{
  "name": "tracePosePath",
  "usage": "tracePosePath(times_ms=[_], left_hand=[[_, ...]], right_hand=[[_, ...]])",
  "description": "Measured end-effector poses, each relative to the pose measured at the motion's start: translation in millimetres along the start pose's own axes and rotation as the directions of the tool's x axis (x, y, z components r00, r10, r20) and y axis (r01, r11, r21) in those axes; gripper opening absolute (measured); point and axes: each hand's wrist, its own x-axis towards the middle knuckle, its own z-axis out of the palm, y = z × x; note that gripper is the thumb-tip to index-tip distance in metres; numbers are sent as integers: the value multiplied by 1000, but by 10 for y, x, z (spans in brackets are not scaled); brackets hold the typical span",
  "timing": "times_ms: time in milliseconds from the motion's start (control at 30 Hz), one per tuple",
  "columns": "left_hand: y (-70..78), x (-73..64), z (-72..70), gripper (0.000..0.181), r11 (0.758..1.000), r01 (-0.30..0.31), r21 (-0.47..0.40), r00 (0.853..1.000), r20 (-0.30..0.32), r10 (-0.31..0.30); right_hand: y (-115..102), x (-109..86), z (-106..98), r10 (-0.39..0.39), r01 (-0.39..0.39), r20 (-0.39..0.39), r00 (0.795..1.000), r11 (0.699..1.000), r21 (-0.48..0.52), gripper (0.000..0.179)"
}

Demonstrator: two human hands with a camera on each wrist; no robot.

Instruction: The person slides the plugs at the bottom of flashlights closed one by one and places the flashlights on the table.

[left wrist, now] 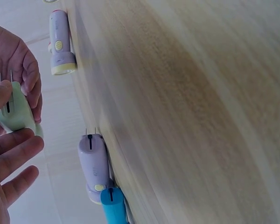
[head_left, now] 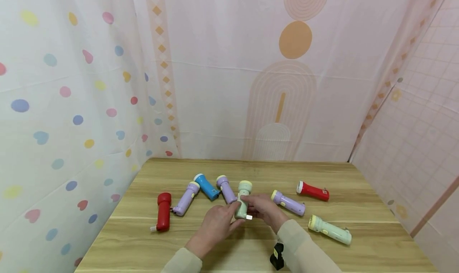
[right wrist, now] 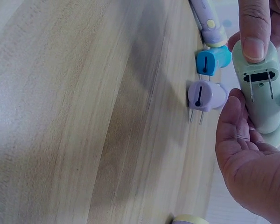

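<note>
Both hands hold a pale green flashlight (head_left: pixel 245 188) above the table's middle, its cream-rimmed head pointing away from me. My left hand (head_left: pixel 216 222) pinches its tail end; in the left wrist view the thumb lies on it and the other fingers spread below. From the other side, my right hand (head_left: pixel 264 209) grips the body with curled fingers. In the right wrist view two metal prongs (right wrist: pixel 271 86) stick out of the flashlight beside a dark slot, with the left thumb (right wrist: pixel 254 44) pressing near it. Just behind lies a purple flashlight (head_left: pixel 226 188).
On the wooden table (head_left: pixel 136 249), a red flashlight (head_left: pixel 163 213), a purple one (head_left: pixel 185 199) and a blue one (head_left: pixel 206 186) lie left. To the right lie another purple (head_left: pixel 290 204), a red (head_left: pixel 313 191) and a pale green flashlight (head_left: pixel 331 230). Curtains (head_left: pixel 215 105) surround the table.
</note>
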Motion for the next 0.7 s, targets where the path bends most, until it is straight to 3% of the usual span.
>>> tracePosePath(times_ms=[700], left_hand=[[1, 5, 0, 40, 1000, -8, -12, 1000, 6, 8]], right_hand=[[-32, -14, -4, -24, 25, 39, 999, 1000, -19, 34]])
